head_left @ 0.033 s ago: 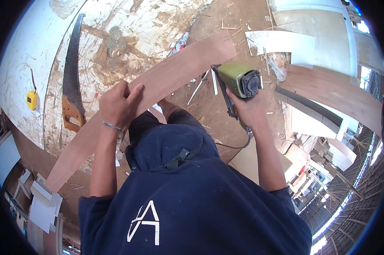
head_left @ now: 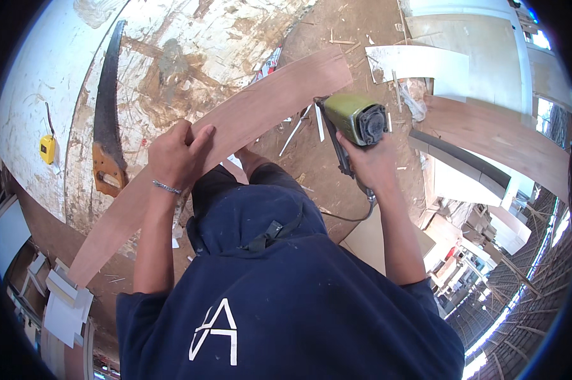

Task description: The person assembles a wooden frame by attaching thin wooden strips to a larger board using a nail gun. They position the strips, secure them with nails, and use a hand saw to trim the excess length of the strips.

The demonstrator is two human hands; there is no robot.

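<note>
A long, reddish-brown wooden board (head_left: 267, 95) slants from the lower left up to the top middle. My left hand (head_left: 178, 151) is closed round its near edge, thumb lying on the upper face and the other fingers partly hidden. In my right hand (head_left: 371, 163) is a green air nail gun (head_left: 354, 118), gripped by its handle. The gun's nose is close to the board's right end; whether it touches cannot be made out. A dark air hose (head_left: 355, 218) runs from the handle back toward my lap.
On the stained, pale work surface (head_left: 235, 31) to the left lie a handsaw (head_left: 108, 114) and a yellow tape measure (head_left: 47, 149). Wood scraps and thin strips litter the brown floor (head_left: 305, 158). Panels and a curved brown sheet (head_left: 488, 126) lie at the right.
</note>
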